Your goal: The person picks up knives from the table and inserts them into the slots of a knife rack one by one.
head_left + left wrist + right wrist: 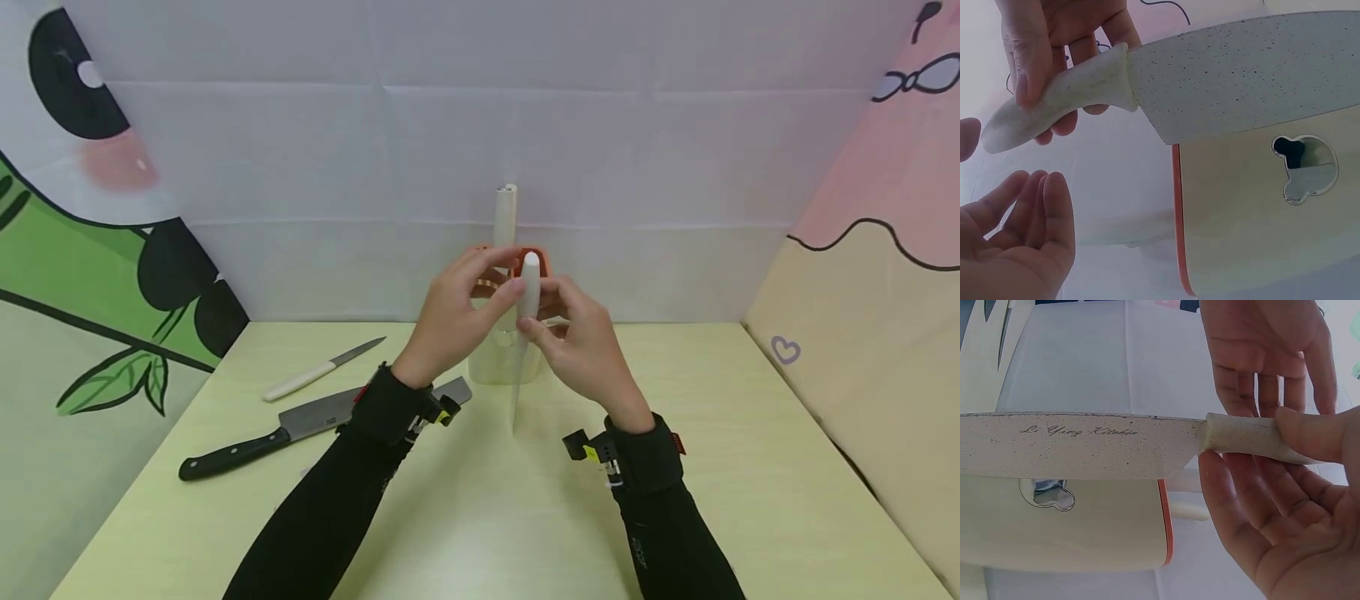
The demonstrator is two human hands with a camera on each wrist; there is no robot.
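My right hand (588, 346) holds a kitchen knife (530, 287) by its pale speckled handle, with the blade pointing down. In the right wrist view, the thumb lies on the handle (1254, 436) with the fingers under it, and the speckled blade (1116, 440) carries script lettering. Close beside the handle is my left hand (453, 312), its fingers loosely bent and apart from the knife in the left wrist view. Behind the blade stands a cream knife block (1235, 212) with an orange rim and a shiny bear-shaped window. White handles (506, 215) stick up from it.
On the table's left lie a small white-handled knife (300, 381) and a broad knife with a black handle (232, 457). My left forearm passes over the broad blade. A pale cloth wall (315, 275) rises behind the table, and printed cloth panels flank both sides.
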